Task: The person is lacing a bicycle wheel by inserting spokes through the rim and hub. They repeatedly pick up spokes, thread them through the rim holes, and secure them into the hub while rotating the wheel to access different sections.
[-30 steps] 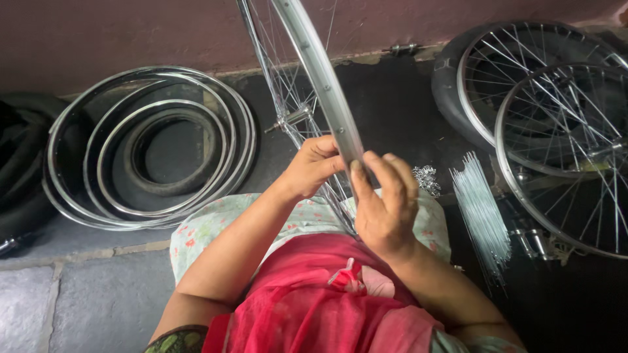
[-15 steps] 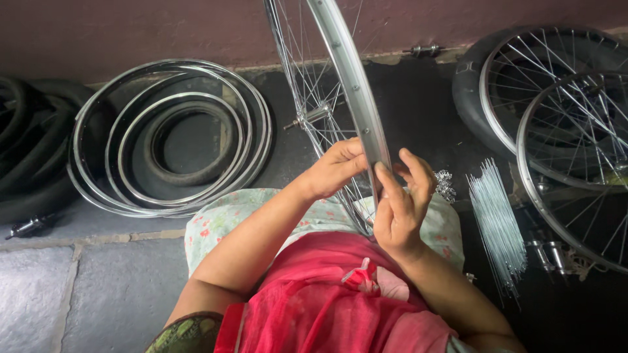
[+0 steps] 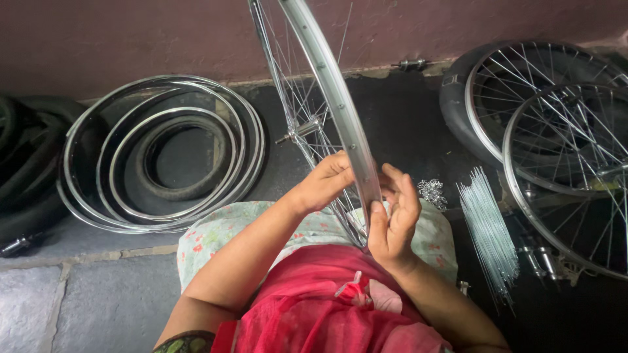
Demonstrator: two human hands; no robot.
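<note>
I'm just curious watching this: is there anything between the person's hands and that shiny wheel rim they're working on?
Nothing visible. The left hand lies against the wheel rim on the spoke side, and the right hand touches the rim's other edge with its fingers. The loose spokes lie on the floor to the right, apart from both.

The floor [image 3: 78,307] is grey stone slab at lower left and dark surface along the wall; stacked bare rims [image 3: 163,153] and black tyres [image 3: 26,170] lie at left. A bundle of loose spokes [image 3: 487,229] and a pile of small nipples [image 3: 432,193] lie at centre right; spoked wheels [image 3: 562,150] lie at far right.
</note>
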